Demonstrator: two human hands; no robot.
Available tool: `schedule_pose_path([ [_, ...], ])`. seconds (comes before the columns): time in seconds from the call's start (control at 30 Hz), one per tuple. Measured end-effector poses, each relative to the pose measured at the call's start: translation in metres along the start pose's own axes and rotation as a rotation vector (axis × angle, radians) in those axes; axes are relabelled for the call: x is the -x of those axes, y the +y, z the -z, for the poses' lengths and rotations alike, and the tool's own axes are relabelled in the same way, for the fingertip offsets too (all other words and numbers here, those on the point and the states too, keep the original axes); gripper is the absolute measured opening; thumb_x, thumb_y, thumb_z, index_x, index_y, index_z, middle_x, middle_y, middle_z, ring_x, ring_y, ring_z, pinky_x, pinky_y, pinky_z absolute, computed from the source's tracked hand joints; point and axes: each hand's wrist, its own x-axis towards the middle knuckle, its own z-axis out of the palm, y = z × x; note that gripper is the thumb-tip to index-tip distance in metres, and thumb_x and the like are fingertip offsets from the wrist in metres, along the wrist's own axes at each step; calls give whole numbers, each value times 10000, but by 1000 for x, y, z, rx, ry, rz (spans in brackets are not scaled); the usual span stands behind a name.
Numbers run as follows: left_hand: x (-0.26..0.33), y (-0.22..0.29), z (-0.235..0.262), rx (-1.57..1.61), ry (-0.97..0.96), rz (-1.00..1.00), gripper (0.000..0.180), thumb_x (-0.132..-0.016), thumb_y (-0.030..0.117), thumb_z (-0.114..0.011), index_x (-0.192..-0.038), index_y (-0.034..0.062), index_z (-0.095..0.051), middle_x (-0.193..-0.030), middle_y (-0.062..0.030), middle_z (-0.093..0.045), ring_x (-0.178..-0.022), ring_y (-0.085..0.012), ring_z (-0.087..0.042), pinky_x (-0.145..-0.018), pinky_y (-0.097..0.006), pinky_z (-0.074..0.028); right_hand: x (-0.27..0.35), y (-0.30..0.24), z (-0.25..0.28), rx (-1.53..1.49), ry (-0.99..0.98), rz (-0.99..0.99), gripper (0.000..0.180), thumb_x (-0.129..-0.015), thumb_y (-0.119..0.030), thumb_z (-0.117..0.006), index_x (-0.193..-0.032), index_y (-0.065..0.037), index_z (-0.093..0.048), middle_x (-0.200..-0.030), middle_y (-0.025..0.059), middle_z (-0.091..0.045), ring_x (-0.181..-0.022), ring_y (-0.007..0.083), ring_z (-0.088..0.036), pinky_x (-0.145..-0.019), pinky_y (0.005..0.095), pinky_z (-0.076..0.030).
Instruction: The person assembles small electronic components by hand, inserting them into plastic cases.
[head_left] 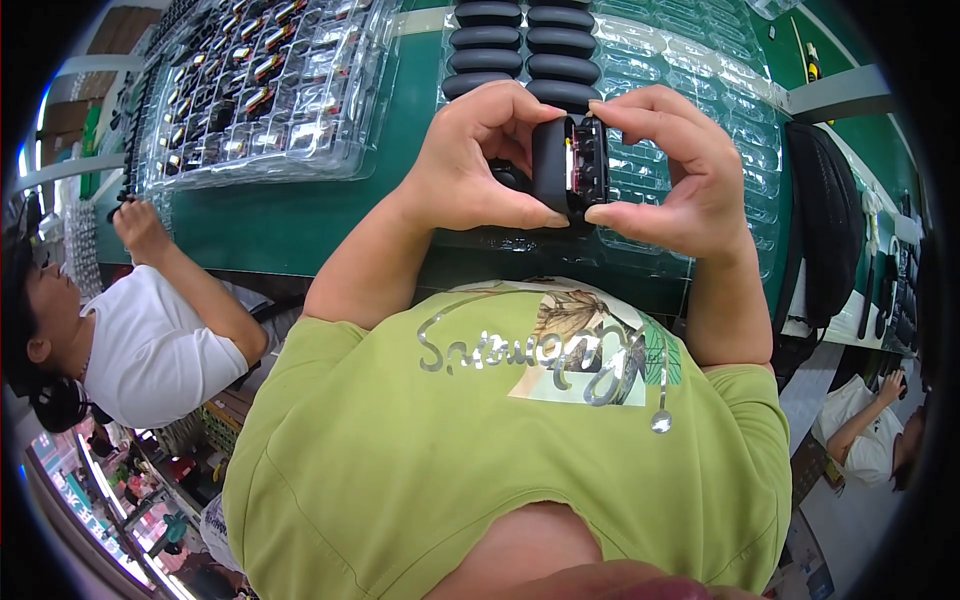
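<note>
Above the green table, my two hands hold a small black case between them. My left hand grips the smooth, rounded black shell with the fingers behind it and the thumb along its near edge. My right hand pinches the black inner part between thumb and fingertips. Small pale and red parts show along the gap where this piece meets the shell. The two pieces sit side by side, close together; whether they are joined I cannot tell. Another dark object is partly hidden behind my left hand.
Clear trays with small electronic parts are stacked at left. Black rounded cases stand in two columns beyond my hands. Clear compartment trays lie at right, beside a black bag. Co-workers sit left and right.
</note>
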Motion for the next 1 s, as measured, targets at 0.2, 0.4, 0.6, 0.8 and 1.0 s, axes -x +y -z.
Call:
schedule_pose_path([
  [0.2,2,3,3,-86,-87,28,728,-554,47,-950,-1189,7,-594,-1088,-72,-580,-995,-175,-675,-811,-291,-578,-1,0,0,96,-84,45,607,-590,-220,-929,-1124,-17,-724,-1000,127,-683,-912,279,-653,-786,342,-522],
  [0.4,2,2,-1,-141,-29,-16,706,-533,144,-977,-1115,-27,-615,-1011,-71,-585,-836,-154,-699,-697,-268,-596,-1,-1,-2,133,-113,72,611,-592,-216,-926,-1131,-19,-718,-1000,127,-676,-915,282,-644,-786,348,-516],
  [0.6,0,3,1,-146,-27,-53,699,-545,141,-971,-1124,-31,-620,-1017,-78,-589,-819,-159,-702,-715,-276,-606,-2,-1,-4,103,-78,91,601,-596,-199,-927,-1124,-12,-712,-1014,130,-676,-918,282,-641,-786,352,-524],
  [0.8,-3,16,-5,-205,-28,116,741,-579,66,-934,-1230,-1,-585,-1114,-78,-564,-1035,-181,-650,-828,-304,-580,-2,0,-8,102,-16,-18,599,-593,-192,-924,-1115,-3,-701,-1021,129,-681,-917,278,-644,-773,334,-542],
  [1.0,0,8,2,-145,-56,-1,686,-583,134,-938,-1173,-11,-621,-1058,-69,-582,-959,-161,-654,-773,-298,-605,0,1,1,-44,-71,-39,594,-593,-154,-909,-1129,1,-702,-1007,115,-673,-895,213,-637,-757,307,-528],
])
